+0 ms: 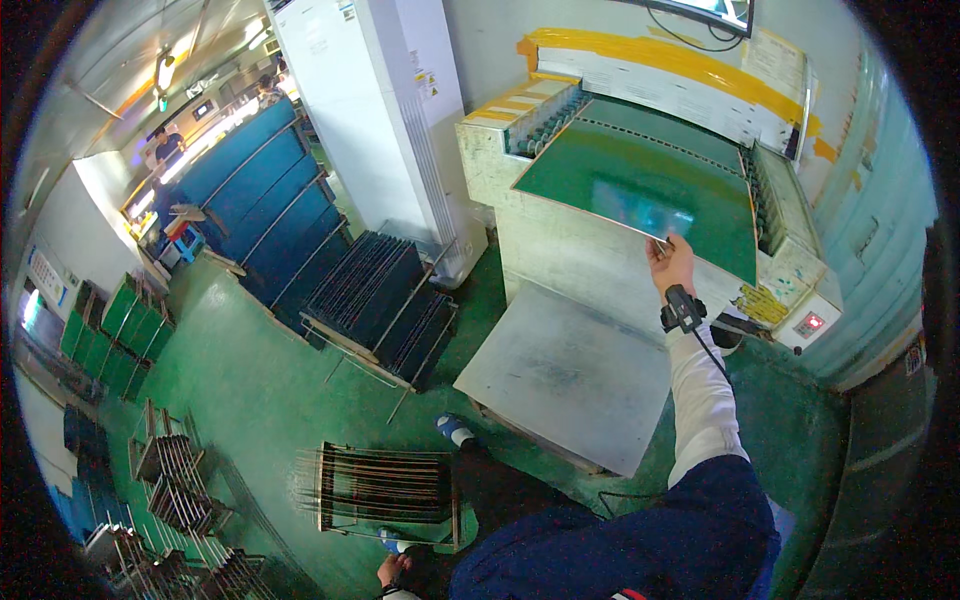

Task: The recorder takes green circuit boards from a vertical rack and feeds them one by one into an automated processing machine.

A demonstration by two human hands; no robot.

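On the roller machine (570,250), a green panel (640,165), pinched at its near edge between thumb and fingers of the right hand (672,268); neither let go nor clear of the machine yet. Below, a grey-topped counter (580,375). Lower left, near a slotted rack (388,482), the left hand (393,570), grip impossible to tell.

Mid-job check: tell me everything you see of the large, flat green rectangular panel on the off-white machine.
The large, flat green rectangular panel looks thin, smooth and glossy, with a pale bluish reflection near its front edge and a thin, light rim there. Its material is uncertain. Toward the far side, a dotted row crosses the green surface. It lies roughly flat between two rows of dark rollers on the off-white box-shaped machine. The person's bare right hand pinches its front edge.
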